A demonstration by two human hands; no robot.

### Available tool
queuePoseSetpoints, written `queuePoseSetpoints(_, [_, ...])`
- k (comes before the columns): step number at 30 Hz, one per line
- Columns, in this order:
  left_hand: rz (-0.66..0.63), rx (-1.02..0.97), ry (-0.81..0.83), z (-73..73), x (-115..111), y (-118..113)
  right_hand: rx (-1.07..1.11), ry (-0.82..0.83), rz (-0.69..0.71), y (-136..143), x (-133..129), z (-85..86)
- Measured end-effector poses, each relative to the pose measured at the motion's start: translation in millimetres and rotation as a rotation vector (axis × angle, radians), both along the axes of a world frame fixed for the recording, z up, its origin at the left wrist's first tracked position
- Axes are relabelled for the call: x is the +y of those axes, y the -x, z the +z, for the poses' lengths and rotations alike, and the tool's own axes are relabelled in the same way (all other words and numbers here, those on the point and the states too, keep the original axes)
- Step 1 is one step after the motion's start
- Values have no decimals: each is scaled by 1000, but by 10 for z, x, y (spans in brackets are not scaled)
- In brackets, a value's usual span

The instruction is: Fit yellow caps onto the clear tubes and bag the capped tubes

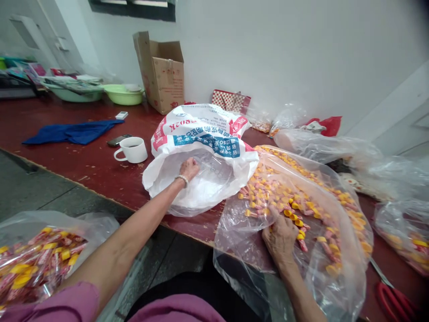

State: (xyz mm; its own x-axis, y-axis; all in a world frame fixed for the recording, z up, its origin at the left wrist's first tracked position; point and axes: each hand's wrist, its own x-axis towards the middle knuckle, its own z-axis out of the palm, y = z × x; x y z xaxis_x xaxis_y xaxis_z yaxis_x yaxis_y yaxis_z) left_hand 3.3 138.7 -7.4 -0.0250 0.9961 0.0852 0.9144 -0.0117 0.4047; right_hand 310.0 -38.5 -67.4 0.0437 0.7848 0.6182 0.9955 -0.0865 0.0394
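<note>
My left hand point(189, 170), with a bracelet at the wrist, is closed at the mouth of a white printed sack point(204, 120); whatever its fingers hold is too small to make out. The sack lies open toward me and shows a clear plastic lining. To the right, my right hand point(280, 232) rests at a large clear plastic bag point(244, 241), beside many small yellow-capped pink pieces point(295, 201). Its fingers are bent and partly hidden, so their grip is unclear.
A white mug point(133, 150), a blue cloth point(72, 132) and a cardboard box point(167, 76) stand or lie to the left. Another bag of yellow-capped pieces point(47, 255) is at lower left. Red-handled scissors point(392, 299) lie at lower right, near more plastic bags point(402, 174).
</note>
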Motion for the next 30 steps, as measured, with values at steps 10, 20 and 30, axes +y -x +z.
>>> queuePoseSetpoints(10, [-85, -24, -4, -40, -7, -201, 486, -131, -29, 0, -56, 87])
queuePoseSetpoints(20, [-576, -637, 167, 78, -1473, -181, 1486, -269, 341, 914, -465, 850])
queuePoseSetpoints(30, [-670, -1071, 557, 123, -2088, -410, 1529, 112, 527, 1334, -589, 727])
